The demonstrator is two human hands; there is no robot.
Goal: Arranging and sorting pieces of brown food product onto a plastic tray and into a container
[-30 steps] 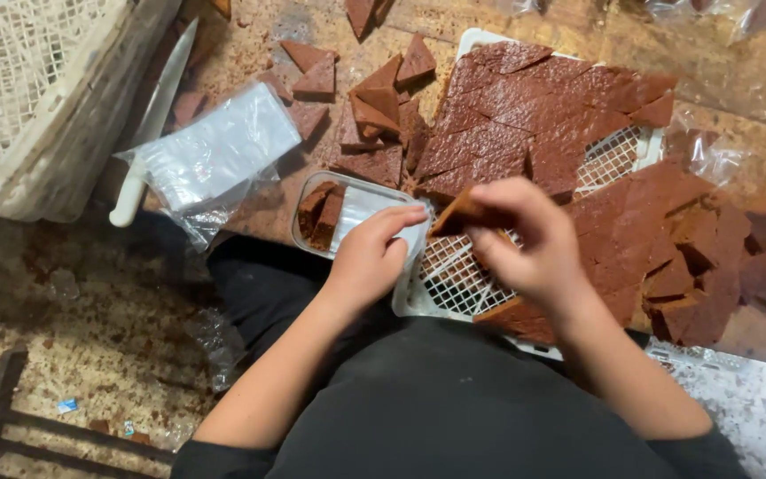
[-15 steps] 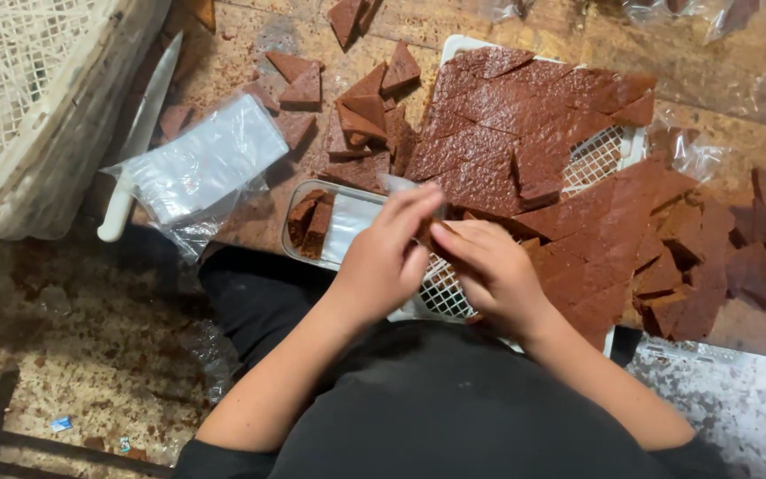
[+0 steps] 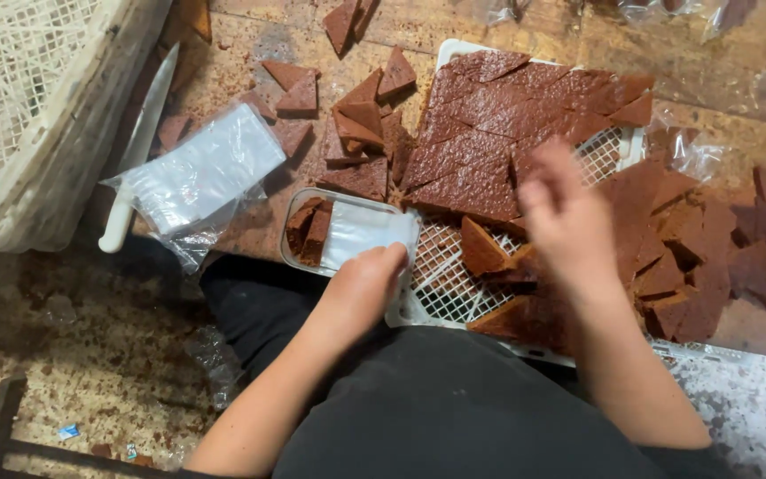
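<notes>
1. My left hand (image 3: 361, 288) rests on the near end of the clear plastic tray (image 3: 347, 232), fingers curled onto its rim, steadying it rather than gripping anything else.
2. My right hand (image 3: 565, 222) hovers blurred above the white mesh rack (image 3: 445, 284), fingers loosely spread; I cannot tell whether it holds a piece.
3. The tray sits at the board's near edge, touching the rack's left side. I'd judge a push from my left hand could slide it off toward my lap.
4. The brown cake triangles (image 3: 480, 248) look crumbly; a hard pinch might break one.
5. The knife (image 3: 139, 151) lies near the stack of clear bags (image 3: 201, 168); a careless reach there risks a cut.
6. Count: one tray holding two or three pieces, one rack, one knife, one woven basket (image 3: 19, 115), too many loose triangles to count.
</notes>
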